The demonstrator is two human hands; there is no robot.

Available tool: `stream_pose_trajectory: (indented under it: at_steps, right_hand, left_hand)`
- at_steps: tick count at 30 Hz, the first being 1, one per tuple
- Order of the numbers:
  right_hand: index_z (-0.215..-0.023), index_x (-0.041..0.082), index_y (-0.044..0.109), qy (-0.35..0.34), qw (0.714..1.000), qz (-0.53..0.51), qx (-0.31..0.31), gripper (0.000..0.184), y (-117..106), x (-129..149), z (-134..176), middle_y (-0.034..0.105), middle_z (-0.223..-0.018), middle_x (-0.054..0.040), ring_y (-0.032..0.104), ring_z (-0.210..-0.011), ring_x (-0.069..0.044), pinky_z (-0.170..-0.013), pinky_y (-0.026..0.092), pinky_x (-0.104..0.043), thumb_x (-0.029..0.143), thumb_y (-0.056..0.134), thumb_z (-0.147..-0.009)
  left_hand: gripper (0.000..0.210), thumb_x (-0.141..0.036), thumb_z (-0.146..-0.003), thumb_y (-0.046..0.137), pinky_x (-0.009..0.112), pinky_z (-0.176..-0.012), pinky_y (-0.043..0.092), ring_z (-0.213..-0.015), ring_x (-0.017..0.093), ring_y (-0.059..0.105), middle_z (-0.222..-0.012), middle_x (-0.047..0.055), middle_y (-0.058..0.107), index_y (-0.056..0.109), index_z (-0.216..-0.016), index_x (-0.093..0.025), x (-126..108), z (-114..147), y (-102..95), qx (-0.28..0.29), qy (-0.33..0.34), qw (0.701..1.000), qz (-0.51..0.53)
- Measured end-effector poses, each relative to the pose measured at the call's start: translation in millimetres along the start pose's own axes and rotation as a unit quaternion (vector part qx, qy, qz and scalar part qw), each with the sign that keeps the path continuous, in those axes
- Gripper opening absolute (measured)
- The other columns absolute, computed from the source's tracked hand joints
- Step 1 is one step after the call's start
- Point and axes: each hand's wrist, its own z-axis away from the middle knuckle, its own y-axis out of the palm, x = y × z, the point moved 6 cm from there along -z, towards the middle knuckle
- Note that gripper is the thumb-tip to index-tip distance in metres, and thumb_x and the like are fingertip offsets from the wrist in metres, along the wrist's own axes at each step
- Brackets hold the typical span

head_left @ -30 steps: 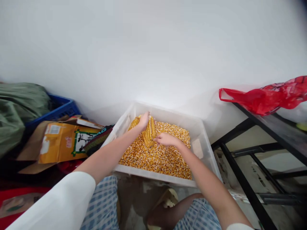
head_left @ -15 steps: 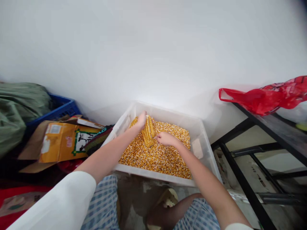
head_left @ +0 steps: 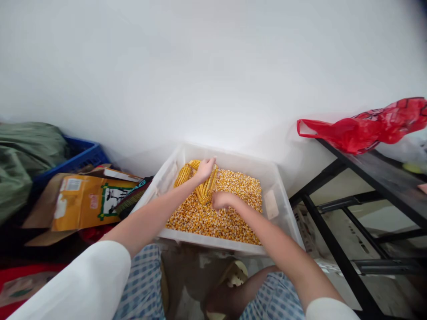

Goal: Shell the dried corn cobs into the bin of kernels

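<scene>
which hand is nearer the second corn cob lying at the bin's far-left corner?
Left. The left hand grips the upright corn cob right beside the lying cob; the right hand sits farther off, at the upright cob's lower end.

The floor (head_left: 193,284) is bare, stained concrete. A white plastic tub (head_left: 280,195) stands on it against the wall. Left of the tub lie a flattened orange cardboard box (head_left: 83,202) and a blue crate (head_left: 83,153) near the wall. A red mat (head_left: 20,271) covers the floor at the near left. To the right stands a black metal rack (head_left: 336,255), its legs on the floor.
</scene>
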Motion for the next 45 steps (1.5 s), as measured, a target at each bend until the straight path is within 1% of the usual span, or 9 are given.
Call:
stream_pose_trajectory:
  at_steps: [2,4,6,9,12,19,32,41,45]
  right_hand:
    - [-0.075,0.006,0.067,0.004,1.000,-0.004,0.019,0.020,4.0,-2.1,2.5,0.066,-0.071,-0.0119,0.053,-0.048,-0.014,-0.047,0.041,-0.024,0.016,0.052,-0.066]
    - [-0.080,0.011,0.067,-0.019,1.000,-0.023,-0.005,0.023,-3.8,-4.4,6.5,0.066,-0.076,-0.0077,0.052,-0.049,-0.011,-0.047,0.039,-0.021,0.021,0.047,-0.073]
    - [-0.077,0.012,0.066,-0.062,0.992,-0.062,-0.093,0.027,-23.8,-6.4,11.9,0.065,-0.071,-0.0053,0.051,-0.050,-0.010,-0.050,0.037,-0.020,0.026,0.043,-0.078]
    - [-0.070,0.011,0.064,-0.072,0.973,-0.088,-0.202,0.038,-47.0,-13.7,18.3,0.061,-0.063,-0.0037,0.050,-0.053,-0.010,-0.052,0.034,-0.020,0.034,0.037,-0.084]
    - [-0.068,0.011,0.062,-0.065,0.962,-0.111,-0.243,0.040,-51.7,-17.3,18.5,0.060,-0.062,-0.0026,0.049,-0.055,-0.009,-0.052,0.032,-0.019,0.035,0.035,-0.085]
    - [-0.063,0.012,0.060,-0.063,0.965,-0.110,-0.230,0.040,-47.1,-17.5,17.3,0.051,-0.052,0.0005,0.043,-0.049,-0.008,-0.049,0.028,-0.020,0.036,0.037,-0.084]
    - [-0.067,0.011,0.062,-0.069,0.968,-0.076,-0.230,0.039,-47.3,-15.5,16.4,0.053,-0.055,0.0002,0.043,-0.050,-0.008,-0.050,0.027,-0.019,0.035,0.037,-0.085]
    - [-0.073,0.010,0.062,-0.075,0.977,-0.064,-0.189,0.039,-38.8,-10.6,8.4,0.061,-0.065,-0.0031,0.047,-0.055,-0.010,-0.053,0.033,-0.020,0.033,0.034,-0.087]
    - [-0.087,0.012,0.061,-0.097,0.974,-0.039,-0.199,0.035,-34.8,-4.3,8.3,0.065,-0.087,-0.0092,0.056,-0.072,-0.015,-0.066,0.039,-0.023,0.031,0.031,-0.089]
  left_hand:
    - [0.035,-0.045,-0.075,0.044,0.031,-0.062,0.043,-0.061,0.022,0.058,-0.048,0.005,0.056,0.057,-0.064,-0.015,-0.3,-0.9,-3.4,0.005,-0.001,1.000,0.030]
    - [0.037,-0.045,-0.077,0.039,0.031,-0.060,0.043,-0.058,0.022,0.058,-0.048,0.006,0.056,0.058,-0.066,-0.016,0.5,-3.5,-8.1,0.015,-0.004,0.998,0.067]
    - [0.037,-0.044,-0.078,0.035,0.031,-0.058,0.044,-0.056,0.022,0.059,-0.048,0.006,0.056,0.058,-0.066,-0.016,4.5,-7.9,-13.2,0.021,-0.019,0.994,0.105]
    - [0.037,-0.043,-0.078,0.033,0.031,-0.057,0.046,-0.057,0.022,0.061,-0.046,0.005,0.055,0.055,-0.062,-0.018,14.0,-15.7,-19.0,0.027,-0.050,0.985,0.163]
    - [0.037,-0.042,-0.078,0.032,0.030,-0.057,0.046,-0.059,0.023,0.062,-0.045,0.005,0.055,0.052,-0.058,-0.019,18.9,-21.0,-20.6,0.038,-0.055,0.978,0.197]
    - [0.036,-0.037,-0.079,0.032,0.031,-0.061,0.047,-0.063,0.024,0.063,-0.044,0.007,0.056,0.054,-0.060,-0.018,17.9,-20.3,-20.8,0.032,-0.064,0.977,0.202]
    - [0.034,-0.038,-0.078,0.032,0.028,-0.047,0.042,-0.040,0.017,0.053,-0.042,0.004,0.053,0.051,-0.058,-0.017,21.9,-23.8,-20.4,0.026,-0.055,0.978,0.199]
    - [0.030,-0.036,-0.075,0.034,0.027,-0.045,0.042,-0.044,0.018,0.056,-0.044,0.004,0.055,0.052,-0.059,-0.018,19.1,-21.5,-19.2,0.025,-0.038,0.985,0.166]
    - [0.032,-0.038,-0.076,0.034,0.029,-0.046,0.043,-0.047,0.020,0.058,-0.045,0.004,0.055,0.052,-0.059,-0.018,21.7,-22.0,-21.3,0.033,-0.043,0.981,0.186]
